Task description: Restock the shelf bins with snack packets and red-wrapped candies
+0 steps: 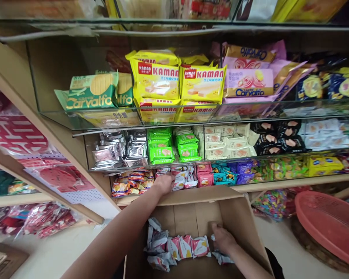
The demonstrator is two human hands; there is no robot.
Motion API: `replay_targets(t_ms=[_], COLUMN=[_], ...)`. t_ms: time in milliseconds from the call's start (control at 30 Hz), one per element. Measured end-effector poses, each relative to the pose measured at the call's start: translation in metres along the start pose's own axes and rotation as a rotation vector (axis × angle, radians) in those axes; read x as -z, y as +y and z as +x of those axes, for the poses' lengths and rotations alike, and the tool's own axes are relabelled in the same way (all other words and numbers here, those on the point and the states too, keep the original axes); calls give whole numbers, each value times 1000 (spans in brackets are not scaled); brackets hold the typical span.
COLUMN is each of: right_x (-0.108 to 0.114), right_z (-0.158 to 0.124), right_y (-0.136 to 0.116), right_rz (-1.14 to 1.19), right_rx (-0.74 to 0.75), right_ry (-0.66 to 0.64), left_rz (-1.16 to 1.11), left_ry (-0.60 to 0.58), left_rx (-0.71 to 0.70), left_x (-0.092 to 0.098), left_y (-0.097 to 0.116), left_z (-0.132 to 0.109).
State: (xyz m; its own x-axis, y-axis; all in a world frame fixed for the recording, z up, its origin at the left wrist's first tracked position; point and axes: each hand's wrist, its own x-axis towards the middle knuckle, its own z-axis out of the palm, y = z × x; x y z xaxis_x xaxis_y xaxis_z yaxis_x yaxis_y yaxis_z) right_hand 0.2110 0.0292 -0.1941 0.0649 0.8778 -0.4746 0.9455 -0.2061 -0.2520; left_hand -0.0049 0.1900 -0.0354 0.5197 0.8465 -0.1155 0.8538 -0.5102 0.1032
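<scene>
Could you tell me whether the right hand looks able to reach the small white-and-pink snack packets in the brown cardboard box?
Probably yes. The right hand rests inside the open brown cardboard box, right beside the row of small white-and-pink snack packets, and nothing lies over them.

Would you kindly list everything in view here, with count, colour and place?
Kaman packs: at least four, yellow, upper glass shelf, centre.
green Carvalfo packs: at least two, green, left of the Kaman packs.
pink Carvalfo packs: several, pink and gold, right of the Kaman packs.
silver packets: many, silver, middle shelf, left.
green packets: two stacks, bright green, middle shelf.
low-shelf packets: many, mixed colours, lowest shelf.
basket: one, red, lower right.
cardboard box: one, brown, open, bottom centre.
box packets: several, white and pink, inside the box.
left hand: one, on the lowest shelf's packets.
right hand: one, in the box, on packets.
</scene>
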Motion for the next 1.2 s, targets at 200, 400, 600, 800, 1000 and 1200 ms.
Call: replay_targets(t_ms=[200, 400, 600, 800, 1000, 1200], right_x=[7, 67, 111, 107, 105, 116], right_z=[-20, -72, -110, -110, -117, -134], right_y=[-1, -23, -72, -100, -99, -92], right_rz=[-121, 396, 1213, 1438, 1351, 1183], right_rx=[137, 252, 330, 209, 387, 598], right_ry=[87, 396, 149, 205, 116, 340], left_rz=[-130, -718, -1420, -1799, -1993, -2352], left_ry=[96, 365, 4, -57, 93, -192], left_rx=[-27, -186, 13, 174, 315, 369], left_x=[31, 40, 4, 6, 8, 12], left_y=[6, 50, 91, 92, 95, 95], left_z=[-13, -96, -134, -132, -139, -141])
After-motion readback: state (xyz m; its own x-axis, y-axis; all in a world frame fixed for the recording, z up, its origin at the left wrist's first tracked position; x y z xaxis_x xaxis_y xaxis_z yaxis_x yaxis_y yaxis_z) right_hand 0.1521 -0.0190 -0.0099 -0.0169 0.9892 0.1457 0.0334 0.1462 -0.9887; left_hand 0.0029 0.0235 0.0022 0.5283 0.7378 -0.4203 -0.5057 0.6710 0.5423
